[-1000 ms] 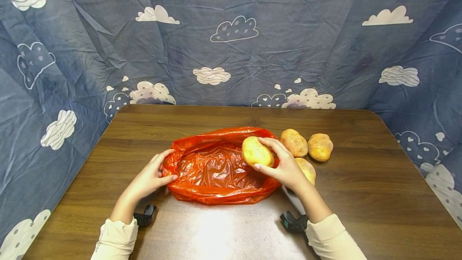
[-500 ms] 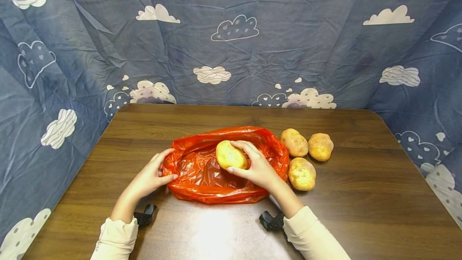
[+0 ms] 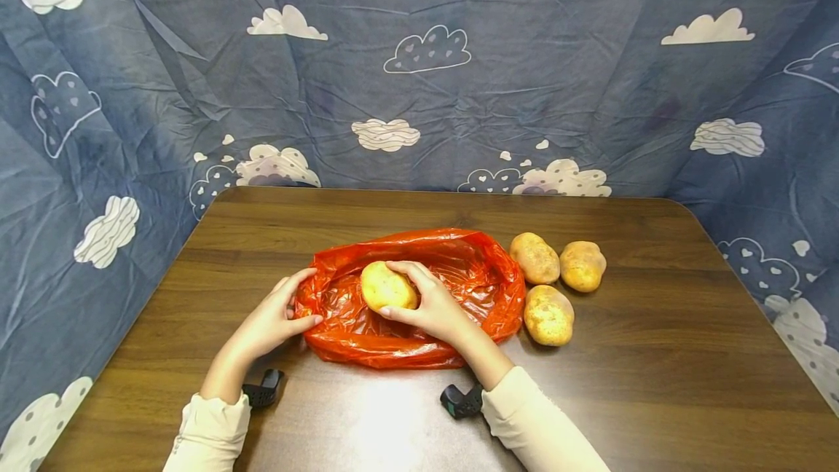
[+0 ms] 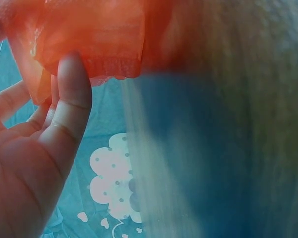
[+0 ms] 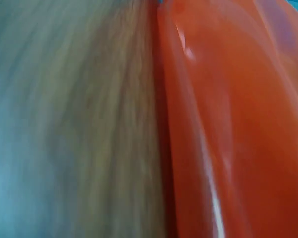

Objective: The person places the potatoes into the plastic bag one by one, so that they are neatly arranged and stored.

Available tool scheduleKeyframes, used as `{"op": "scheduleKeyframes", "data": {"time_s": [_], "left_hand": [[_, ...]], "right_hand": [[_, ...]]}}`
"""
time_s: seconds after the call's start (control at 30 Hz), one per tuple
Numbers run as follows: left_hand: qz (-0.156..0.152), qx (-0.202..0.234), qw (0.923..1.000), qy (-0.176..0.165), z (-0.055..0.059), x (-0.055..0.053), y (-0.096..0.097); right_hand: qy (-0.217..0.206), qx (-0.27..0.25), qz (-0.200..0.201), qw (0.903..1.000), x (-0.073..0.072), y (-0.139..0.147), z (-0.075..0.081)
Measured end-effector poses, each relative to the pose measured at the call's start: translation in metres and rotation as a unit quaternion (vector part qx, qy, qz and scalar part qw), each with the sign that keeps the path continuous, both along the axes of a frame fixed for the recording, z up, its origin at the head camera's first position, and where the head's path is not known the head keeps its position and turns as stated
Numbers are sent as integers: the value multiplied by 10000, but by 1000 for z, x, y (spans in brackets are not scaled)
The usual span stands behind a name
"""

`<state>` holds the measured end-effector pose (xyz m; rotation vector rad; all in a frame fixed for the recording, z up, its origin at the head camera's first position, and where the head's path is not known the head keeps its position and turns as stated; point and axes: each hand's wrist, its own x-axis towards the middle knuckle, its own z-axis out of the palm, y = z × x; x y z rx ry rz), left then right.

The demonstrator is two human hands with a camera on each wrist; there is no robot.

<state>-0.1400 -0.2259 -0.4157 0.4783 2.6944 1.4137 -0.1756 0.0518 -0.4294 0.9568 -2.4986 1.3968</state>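
A red plastic bag (image 3: pixel 465 239) lies with its wide mouth facing up in the head view. My left hand (image 3: pixel 265 323) holds the bag's left end, thumb at the front and fingers at the back. In the left wrist view, fingers of the left hand (image 4: pixel 44 144) lie against the red film. Over the bag's mouth, left of its middle, my right hand (image 3: pixel 429 304) grips a yellow potato (image 3: pixel 387 288) between thumb and fingers. The right wrist view has only the bag's side (image 5: pixel 233 124) and the table, with the right hand out of sight.
Close by the bag's right end, three more potatoes lie grouped: one at the back (image 3: pixel 534 258), one farther right (image 3: pixel 583 266) and one in front (image 3: pixel 549 315). All stand on a brown wooden table (image 3: pixel 668 355). A dark cloud-print cloth (image 3: pixel 459 108) hangs behind it.
My right hand has carried the potato leftward over the bag's mouth, from its right end to left of the middle. The left hand has stayed on the bag's left end.
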Motion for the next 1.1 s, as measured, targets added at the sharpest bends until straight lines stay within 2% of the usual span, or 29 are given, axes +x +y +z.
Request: {"op": "scheduleKeyframes", "data": {"time_s": [0.33,0.7,0.73,0.8,0.93,0.97,1.03,1.1], "left_hand": [[-75,135,9999,-71,1,0,1],[-136,106,9998,-84,1,0,1],[-126,103,9998,-75,1,0,1],[-129,69,9999,-38,9,4,5],[-116,53,9999,-37,9,4,5],[-122,52,9999,-29,9,4,5],[-126,65,9999,-20,1,0,1],[-126,28,9999,-2,0,0,1]], "right_hand": [[-305,108,85,9994,1,-26,-4],[-847,88,55,9964,3,-49,-14],[-905,87,50,9958,3,-51,-14],[-956,126,32,9953,5,-54,-15],[-926,259,5,9954,7,-57,-16],[-916,299,-5,9954,7,-58,-16],[-915,338,-19,9952,8,-58,-16],[-940,347,-34,9950,8,-58,-15]]}}
